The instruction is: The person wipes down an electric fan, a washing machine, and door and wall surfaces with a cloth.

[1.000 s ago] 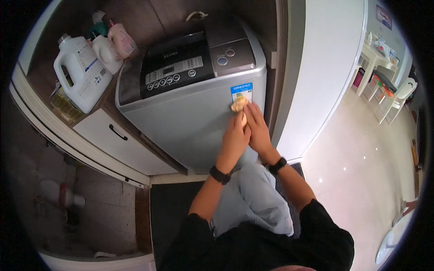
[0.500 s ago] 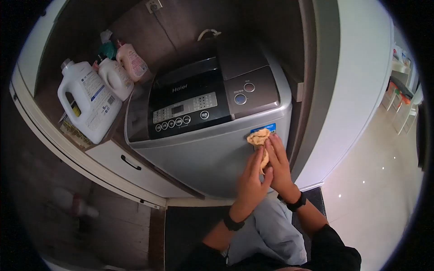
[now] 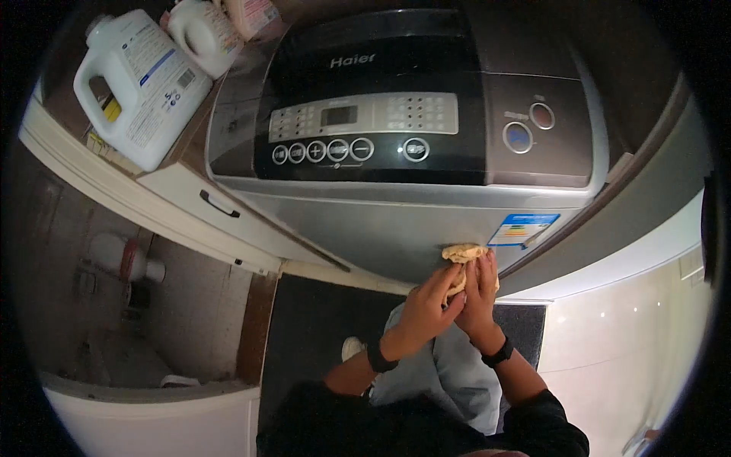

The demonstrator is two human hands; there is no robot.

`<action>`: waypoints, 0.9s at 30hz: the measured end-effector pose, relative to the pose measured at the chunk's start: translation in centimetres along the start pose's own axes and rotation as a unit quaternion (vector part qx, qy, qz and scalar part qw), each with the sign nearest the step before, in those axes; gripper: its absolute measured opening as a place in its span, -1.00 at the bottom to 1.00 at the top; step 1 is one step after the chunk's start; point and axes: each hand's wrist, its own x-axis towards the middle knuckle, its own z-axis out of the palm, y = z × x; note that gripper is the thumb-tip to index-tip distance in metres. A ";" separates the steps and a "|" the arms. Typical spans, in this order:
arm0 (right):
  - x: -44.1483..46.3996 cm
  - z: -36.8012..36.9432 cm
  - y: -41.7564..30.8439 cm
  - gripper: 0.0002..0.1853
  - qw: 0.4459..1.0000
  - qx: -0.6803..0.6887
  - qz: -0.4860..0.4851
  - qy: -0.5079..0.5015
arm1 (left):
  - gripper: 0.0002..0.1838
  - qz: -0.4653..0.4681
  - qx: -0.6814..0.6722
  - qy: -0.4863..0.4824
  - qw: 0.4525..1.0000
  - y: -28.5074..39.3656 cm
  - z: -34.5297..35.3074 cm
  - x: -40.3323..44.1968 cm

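A crumpled yellow cloth lies against the grey front panel of a top-loading washing machine. My left hand grips the cloth's lower part, its fingers bent inward. Close beside it, my right hand holds the cloth with its fingertips pressed on it. Much of the cloth is hidden behind my fingers. Up and to the right of both hands is a blue-and-white energy label on the panel. Black bands circle both wrists.
Above the hands is the machine's control panel. At the left, a large white detergent jug and smaller bottles stand on a ledge over a drawer. A dark mat covers the floor by my feet.
My hands and the cloth have moved down and left across the panel, off the label, which now shows fully. My view has tilted and come closer to the machine.
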 end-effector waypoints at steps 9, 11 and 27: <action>4.4 4.7 -4.4 -0.44 0.998 -0.013 -0.069 0.001 | -0.56 0.016 0.013 0.230 0.973 -1.4 -4.0 -0.2; 5.8 4.4 -4.4 -0.46 0.995 -0.006 -0.088 0.040 | -0.58 0.029 0.037 0.244 0.969 -0.2 -4.5 0.8; -0.8 3.3 1.2 -0.19 0.990 -0.098 0.024 0.097 | -0.58 0.065 0.004 0.043 0.997 0.4 -0.6 2.6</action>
